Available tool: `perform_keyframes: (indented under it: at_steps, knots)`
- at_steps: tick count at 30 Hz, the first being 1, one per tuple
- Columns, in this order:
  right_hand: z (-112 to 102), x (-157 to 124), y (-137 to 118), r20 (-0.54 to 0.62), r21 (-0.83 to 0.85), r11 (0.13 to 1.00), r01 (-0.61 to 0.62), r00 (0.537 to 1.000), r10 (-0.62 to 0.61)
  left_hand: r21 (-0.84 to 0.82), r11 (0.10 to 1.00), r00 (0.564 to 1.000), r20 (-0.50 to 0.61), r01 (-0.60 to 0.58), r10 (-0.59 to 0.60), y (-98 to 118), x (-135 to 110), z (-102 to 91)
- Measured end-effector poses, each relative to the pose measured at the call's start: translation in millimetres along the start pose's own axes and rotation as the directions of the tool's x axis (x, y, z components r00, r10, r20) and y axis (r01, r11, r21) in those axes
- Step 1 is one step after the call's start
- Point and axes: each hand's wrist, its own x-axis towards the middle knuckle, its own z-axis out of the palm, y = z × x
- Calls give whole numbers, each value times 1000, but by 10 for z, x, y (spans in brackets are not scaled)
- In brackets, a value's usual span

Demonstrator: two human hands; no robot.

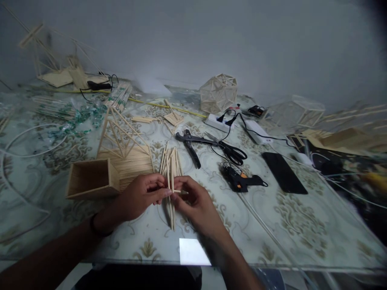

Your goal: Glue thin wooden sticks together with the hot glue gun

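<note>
Both hands meet at the middle of the table (272, 225), over a loose fan of thin wooden sticks (171, 161). The left hand (142, 197) is closed in a pinch on 1 short stick (178, 191) held crosswise, and the right hand (196, 203) pinches the same stick from the other side, fingertips almost touching. The bundle lies flat beneath them, pointing away from the person.

As a judgement, the work is in an early or middle stretch: only 1 stick is in hand, nothing is yet joined to it, and most of the fan lies unused. The glue gun (242, 180) rests to the right, untouched, with pliers (190, 145) and scissors (232, 152) beyond it.

Finished pieces stand around: an open wooden box (92, 179) just left of the left hand, a stick panel with a triangular frame (121, 141) behind it, and a faceted stick ball (218, 93) near the wall. A dark phone (283, 172) lies further right.
</note>
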Motion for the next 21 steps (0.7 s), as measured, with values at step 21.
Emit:
perform_keyframes:
  at_steps: [21]
  knots:
    - [3, 28, 60, -13, 137, 989, -54, 998, 57, 34, 999, 996, -91, 22, -19, -87, 2, -9]
